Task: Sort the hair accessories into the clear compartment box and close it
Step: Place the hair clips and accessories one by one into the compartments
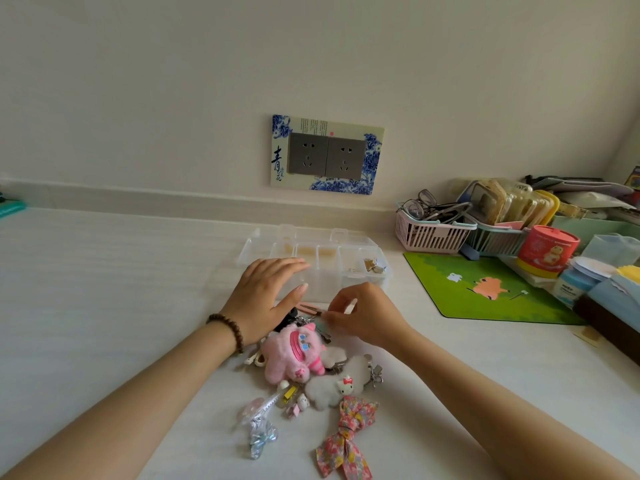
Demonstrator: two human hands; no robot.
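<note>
- Nearest the camera, a floral fabric bow [346, 441] and a shiny silver bow clip [260, 431] lay loose on the white table [104, 271], apart from each other and not yet sorted.
- Just beyond them a heap of accessories sat tumbled together: a white fluffy clip with a cat face [329, 389], a small yellow clip [290, 393], and a pink plush charm [294, 351] on top. The pile looked dumped in one spot so that pieces could be picked off one at a time.
- The right hand [363, 317] hovered at the far edge of that heap, its thumb and forefinger pinched together on something small; it seemed to be a thin clip, but the piece was too small to name.
- The left hand [266, 299] lay spread, palm down, its fingers over the near left corner of the clear compartment box [349, 268], probably to steady the light box while the other hand worked.
- The box stood open just beyond the pile, lid folded back toward the wall, so the reach from heap to compartment was short. Most compartments looked empty; the far right one held a few small gold-coloured pieces [374, 265].
- To the right, well apart, a green mat [485, 289] and a pink basket [429, 233] of glasses played no part.
</note>
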